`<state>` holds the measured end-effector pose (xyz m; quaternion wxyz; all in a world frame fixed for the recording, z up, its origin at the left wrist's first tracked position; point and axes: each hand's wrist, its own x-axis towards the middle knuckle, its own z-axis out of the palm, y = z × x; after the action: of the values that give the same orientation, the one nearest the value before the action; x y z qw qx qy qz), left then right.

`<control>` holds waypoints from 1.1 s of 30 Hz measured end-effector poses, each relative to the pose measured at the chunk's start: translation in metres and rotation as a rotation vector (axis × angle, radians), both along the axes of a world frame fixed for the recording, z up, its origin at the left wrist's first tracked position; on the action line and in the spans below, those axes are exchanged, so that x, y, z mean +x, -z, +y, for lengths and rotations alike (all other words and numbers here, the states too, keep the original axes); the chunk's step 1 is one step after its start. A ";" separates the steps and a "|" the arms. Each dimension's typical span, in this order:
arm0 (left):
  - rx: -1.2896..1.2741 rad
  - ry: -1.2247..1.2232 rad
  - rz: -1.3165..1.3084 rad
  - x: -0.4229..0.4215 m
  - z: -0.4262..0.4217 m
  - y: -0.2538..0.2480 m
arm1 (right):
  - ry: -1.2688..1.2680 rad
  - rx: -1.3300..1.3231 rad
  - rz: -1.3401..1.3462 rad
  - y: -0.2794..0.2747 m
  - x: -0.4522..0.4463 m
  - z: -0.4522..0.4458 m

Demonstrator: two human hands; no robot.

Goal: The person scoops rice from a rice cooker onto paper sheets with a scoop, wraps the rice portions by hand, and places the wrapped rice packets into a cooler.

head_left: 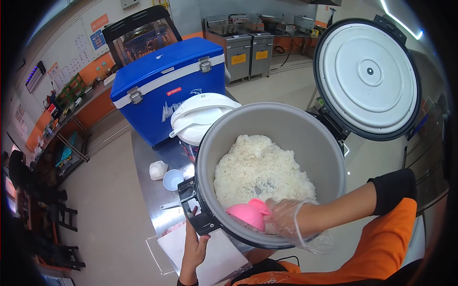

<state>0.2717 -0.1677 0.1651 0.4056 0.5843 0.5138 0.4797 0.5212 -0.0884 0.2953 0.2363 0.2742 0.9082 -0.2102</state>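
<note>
A large rice cooker (270,108) stands in front of me with its round lid (367,76) swung open to the right. White cooked rice (260,167) lies heaped inside. My right hand (281,214), in a clear plastic glove, reaches into the pot and is closed on a pink rice scoop (248,214). The scoop rests low against the near wall, its rounded back facing me. At the left side of the cooker, my left hand (194,245) grips the black handle (193,205), thumb apart and some fingers hidden behind it.
On the metal table (148,190) are a small light-blue cup (173,180), a white wrapped lump (158,170) and a white board (210,257). A white-lidded container (200,114) stands beside a blue cooler box (167,81). Fryers (238,52) line the back wall.
</note>
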 end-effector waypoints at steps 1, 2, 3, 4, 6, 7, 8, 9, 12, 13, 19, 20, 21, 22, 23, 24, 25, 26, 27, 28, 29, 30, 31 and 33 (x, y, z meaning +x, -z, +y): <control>0.000 0.001 -0.054 0.000 0.000 0.002 | -0.254 0.060 -0.059 0.005 -0.005 0.003; -0.017 0.001 -0.071 -0.002 0.000 0.009 | -0.134 0.018 -0.021 0.008 -0.007 0.003; -0.032 0.004 -0.087 -0.006 -0.002 0.021 | -0.012 -0.022 0.016 0.009 -0.007 0.001; -0.045 0.008 -0.105 -0.008 -0.002 0.031 | 0.112 -0.060 0.054 0.009 -0.007 0.000; -0.018 -0.035 -0.060 -0.008 0.000 0.045 | 0.172 -0.072 0.077 -0.006 -0.001 0.002; -0.014 -0.049 -0.044 -0.009 0.000 0.045 | 0.199 -0.085 0.090 -0.013 0.002 0.001; -0.010 -0.062 -0.028 -0.010 -0.001 0.045 | 0.188 -0.047 0.050 -0.017 0.006 -0.002; -0.008 -0.064 -0.021 -0.010 0.001 0.043 | 0.177 -0.008 0.008 -0.021 0.011 -0.003; -0.021 -0.056 -0.018 -0.011 0.000 0.045 | 0.409 -0.030 0.013 -0.035 0.005 -0.017; -0.024 -0.051 -0.033 -0.010 0.001 0.045 | 0.531 -0.059 0.037 -0.038 0.002 -0.020; -0.057 -0.023 -0.073 -0.008 -0.001 0.038 | 0.582 -0.137 0.379 0.030 0.023 -0.005; -0.059 -0.020 -0.064 -0.008 -0.001 0.038 | 0.553 -0.187 0.375 0.053 0.034 0.009; -0.055 -0.021 -0.057 -0.008 -0.001 0.036 | 0.521 -0.236 0.370 0.077 0.047 0.025; -0.039 -0.016 -0.031 -0.009 0.000 0.032 | 0.488 -0.285 0.365 0.075 0.045 0.037; -0.023 -0.011 -0.006 -0.009 0.001 0.028 | 0.552 -0.408 0.365 0.072 0.048 0.040; -0.007 -0.006 0.020 -0.010 0.002 0.023 | 0.621 -0.525 0.362 0.067 0.050 0.043; 0.020 -0.004 0.077 -0.011 0.002 0.019 | 0.792 -0.719 0.361 0.009 0.036 0.027; 0.049 -0.003 0.133 -0.012 0.003 0.015 | 0.962 -0.910 0.355 -0.023 0.027 0.017; 0.061 0.006 0.174 -0.014 0.001 0.010 | 0.997 -1.027 0.426 -0.018 0.031 0.018; 0.051 -0.013 0.188 -0.013 -0.005 0.007 | 1.031 -1.144 0.497 -0.012 0.036 0.021; 0.042 -0.031 0.204 -0.012 -0.010 0.003 | 1.062 -1.261 0.570 -0.008 0.039 0.021; 0.034 -0.049 0.219 -0.011 -0.015 0.002 | 1.139 -1.161 0.626 -0.006 0.040 0.017; 0.026 -0.067 0.228 -0.012 -0.023 0.006 | 1.214 -1.060 0.680 -0.012 0.036 0.009; -0.014 -0.093 0.340 -0.020 -0.045 0.033 | 1.282 -0.900 0.741 -0.019 0.031 -0.001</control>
<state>0.2514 -0.2126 0.1324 0.2944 0.6296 0.6049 0.3886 0.5520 -0.0889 0.3147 -0.1529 0.5275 0.4275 -0.7180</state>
